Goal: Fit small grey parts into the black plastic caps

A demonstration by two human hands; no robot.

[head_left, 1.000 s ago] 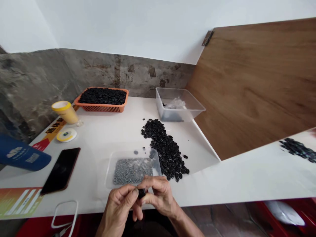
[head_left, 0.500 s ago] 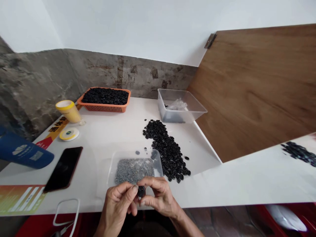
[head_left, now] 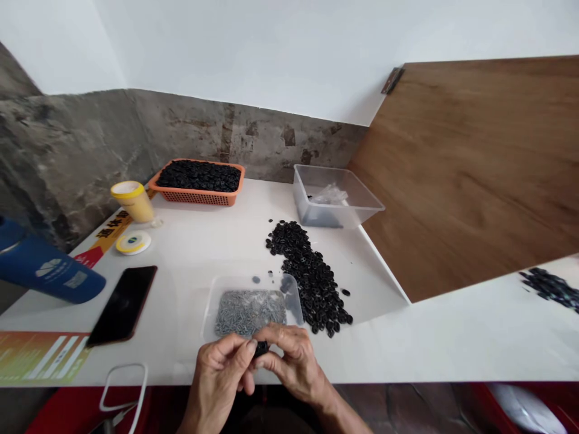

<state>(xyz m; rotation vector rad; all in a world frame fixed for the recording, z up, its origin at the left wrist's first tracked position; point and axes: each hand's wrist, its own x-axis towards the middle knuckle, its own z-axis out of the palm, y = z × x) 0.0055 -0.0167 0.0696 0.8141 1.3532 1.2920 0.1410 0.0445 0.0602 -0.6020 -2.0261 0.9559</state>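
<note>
Hands (head_left: 257,361) nearer screw tray (head_left: 212,301)

Black rings (head_left: 312,283) on a white table (head_left: 203,247), an orange basket (head_left: 199,196) (also black-filled), a yellow cup (head_left: 134,202).

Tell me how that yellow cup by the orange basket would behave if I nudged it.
The yellow cup leans and narrows toward its base, so it would probably tip easily. It looks like thin plastic, so likely light and quick to slide on the smooth white table. Once over, it would probably roll in a curve.
</note>
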